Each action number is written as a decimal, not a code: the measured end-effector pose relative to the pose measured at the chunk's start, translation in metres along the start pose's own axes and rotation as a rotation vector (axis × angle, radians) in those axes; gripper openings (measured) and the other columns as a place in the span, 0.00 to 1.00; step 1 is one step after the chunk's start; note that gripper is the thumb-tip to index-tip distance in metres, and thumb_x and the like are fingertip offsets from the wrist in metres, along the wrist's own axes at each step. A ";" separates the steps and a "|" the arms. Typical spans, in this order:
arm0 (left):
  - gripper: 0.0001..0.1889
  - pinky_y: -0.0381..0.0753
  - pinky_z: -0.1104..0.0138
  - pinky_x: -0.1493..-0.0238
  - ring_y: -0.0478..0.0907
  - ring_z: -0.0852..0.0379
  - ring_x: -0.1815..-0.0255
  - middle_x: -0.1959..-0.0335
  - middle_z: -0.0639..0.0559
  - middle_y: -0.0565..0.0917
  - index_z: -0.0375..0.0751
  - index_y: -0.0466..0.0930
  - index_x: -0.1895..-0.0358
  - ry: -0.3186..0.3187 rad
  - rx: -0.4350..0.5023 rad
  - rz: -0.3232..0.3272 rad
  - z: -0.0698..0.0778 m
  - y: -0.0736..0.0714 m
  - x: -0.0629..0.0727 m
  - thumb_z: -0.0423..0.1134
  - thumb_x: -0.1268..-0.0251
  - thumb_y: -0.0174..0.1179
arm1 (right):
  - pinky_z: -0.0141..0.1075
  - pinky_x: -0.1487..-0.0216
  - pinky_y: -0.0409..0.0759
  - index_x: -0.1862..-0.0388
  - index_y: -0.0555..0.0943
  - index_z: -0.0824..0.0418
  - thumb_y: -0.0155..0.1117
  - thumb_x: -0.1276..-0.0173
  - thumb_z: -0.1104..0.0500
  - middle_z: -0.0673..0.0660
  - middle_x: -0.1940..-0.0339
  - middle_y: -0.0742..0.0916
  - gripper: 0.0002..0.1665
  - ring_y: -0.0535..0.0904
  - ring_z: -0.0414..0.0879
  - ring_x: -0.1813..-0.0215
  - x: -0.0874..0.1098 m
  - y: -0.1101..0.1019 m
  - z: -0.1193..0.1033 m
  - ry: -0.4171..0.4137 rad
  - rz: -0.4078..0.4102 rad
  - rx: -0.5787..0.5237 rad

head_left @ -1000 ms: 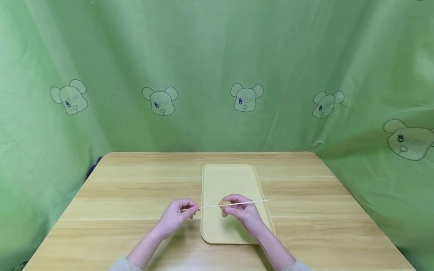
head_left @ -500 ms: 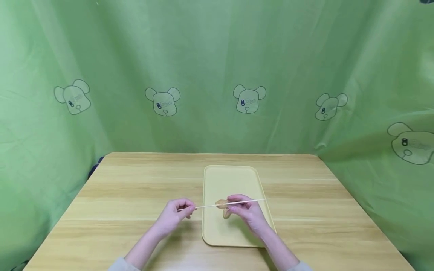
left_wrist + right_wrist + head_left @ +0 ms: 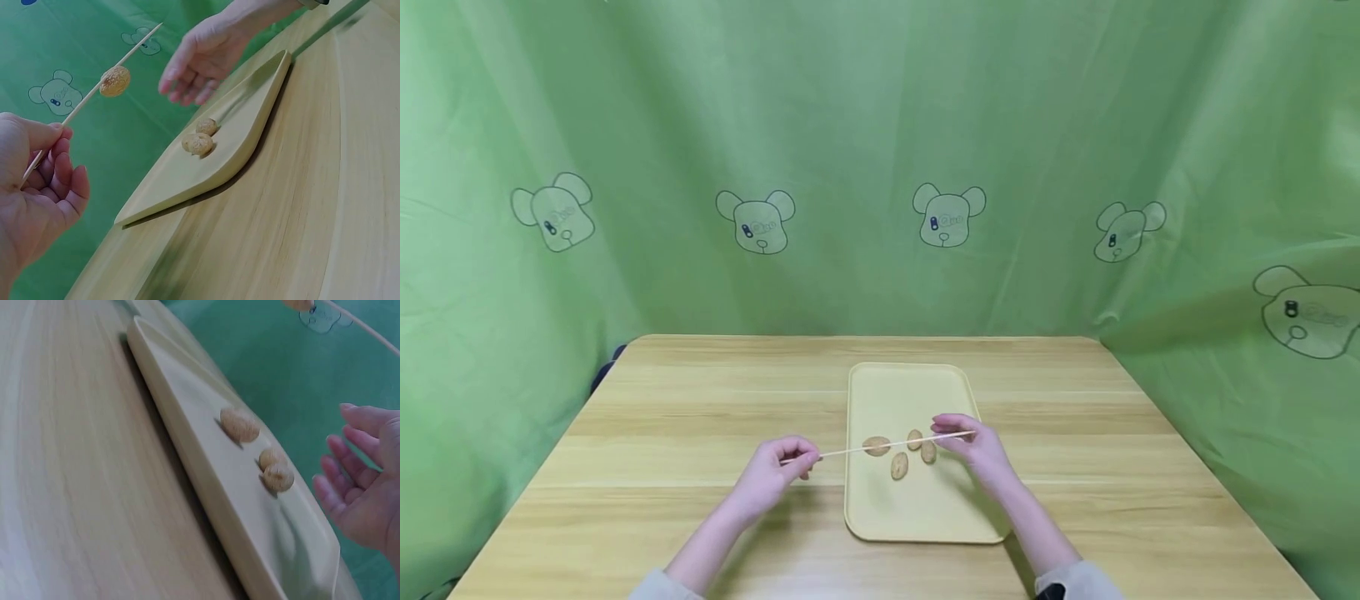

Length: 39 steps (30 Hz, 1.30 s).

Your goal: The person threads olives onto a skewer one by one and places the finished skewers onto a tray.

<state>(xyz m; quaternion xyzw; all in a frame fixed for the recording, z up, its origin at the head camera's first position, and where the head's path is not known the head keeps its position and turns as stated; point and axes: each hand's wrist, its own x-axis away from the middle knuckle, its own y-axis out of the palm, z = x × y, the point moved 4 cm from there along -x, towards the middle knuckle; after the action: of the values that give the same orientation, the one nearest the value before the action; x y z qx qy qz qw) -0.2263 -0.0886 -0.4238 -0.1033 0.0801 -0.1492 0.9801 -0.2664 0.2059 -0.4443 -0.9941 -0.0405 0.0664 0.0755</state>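
Observation:
My left hand [image 3: 778, 471] pinches a thin wooden skewer [image 3: 94, 90] near one end, between thumb and forefinger. One brown, wrinkled, oval ball [image 3: 115, 81] is threaded on the skewer, away from the fingers, above the tray [image 3: 910, 512]. Three more brown balls lie on the tray: one ball [image 3: 899, 466] nearer the front, another [image 3: 928, 452] to its right, and a third [image 3: 914, 439] behind. My right hand [image 3: 973, 450] hovers over the tray's right side, fingers apart and holding nothing. In the left wrist view it is clear of the skewer's free tip.
A pale yellow tray with a low raised rim lies lengthwise on the wood-grain table [image 3: 715, 417]. Green curtain [image 3: 850, 125] with printed bear heads hangs behind the table and along both sides.
My right hand has moved right, off the ball and skewer, and its fingers have spread. The left hand has drawn the skewer slightly left. Balls on the tray now show uncovered.

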 end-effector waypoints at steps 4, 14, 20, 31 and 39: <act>0.07 0.75 0.65 0.65 0.73 0.59 0.72 0.74 0.52 0.77 0.27 0.77 0.63 0.006 -0.010 0.008 -0.001 -0.003 0.001 0.31 0.37 0.55 | 0.30 0.54 0.75 0.46 0.72 0.76 0.65 0.44 0.70 0.71 0.52 0.80 0.25 0.78 0.43 0.57 -0.004 0.000 0.010 0.068 -0.061 0.078; 0.09 0.75 0.64 0.64 0.73 0.59 0.71 0.73 0.47 0.77 0.24 0.76 0.62 -0.030 0.003 0.018 -0.007 -0.005 0.004 0.31 0.38 0.56 | 0.30 0.58 0.75 0.47 0.73 0.75 0.67 0.47 0.70 0.66 0.59 0.82 0.28 0.76 0.49 0.58 -0.006 0.003 0.028 0.103 -0.140 0.136; 0.10 0.74 0.65 0.65 0.72 0.59 0.72 0.74 0.46 0.77 0.25 0.77 0.62 -0.041 0.011 0.030 -0.007 -0.008 0.004 0.33 0.38 0.57 | 0.29 0.60 0.75 0.50 0.76 0.75 0.67 0.52 0.72 0.63 0.62 0.83 0.27 0.77 0.46 0.61 -0.009 0.006 0.030 0.043 -0.159 0.209; 0.10 0.75 0.63 0.64 0.73 0.58 0.71 0.74 0.47 0.77 0.24 0.76 0.62 -0.042 -0.007 0.028 -0.008 -0.010 0.003 0.32 0.38 0.56 | 0.30 0.67 0.71 0.58 0.81 0.70 0.70 0.53 0.71 0.55 0.72 0.79 0.19 0.71 0.43 0.70 -0.012 0.006 0.028 0.001 -0.109 0.372; 0.08 0.75 0.64 0.65 0.73 0.57 0.71 0.72 0.43 0.77 0.26 0.77 0.63 -0.040 -0.020 0.026 -0.011 -0.011 0.005 0.31 0.37 0.55 | 0.32 0.74 0.76 0.56 0.76 0.70 0.69 0.50 0.69 0.57 0.69 0.79 0.21 0.75 0.43 0.74 -0.007 -0.003 0.030 0.121 -0.048 0.257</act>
<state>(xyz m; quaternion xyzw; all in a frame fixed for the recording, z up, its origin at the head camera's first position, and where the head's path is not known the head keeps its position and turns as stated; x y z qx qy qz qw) -0.2272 -0.1027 -0.4323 -0.1149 0.0633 -0.1333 0.9824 -0.2778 0.2127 -0.4727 -0.9772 -0.0507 0.0092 0.2059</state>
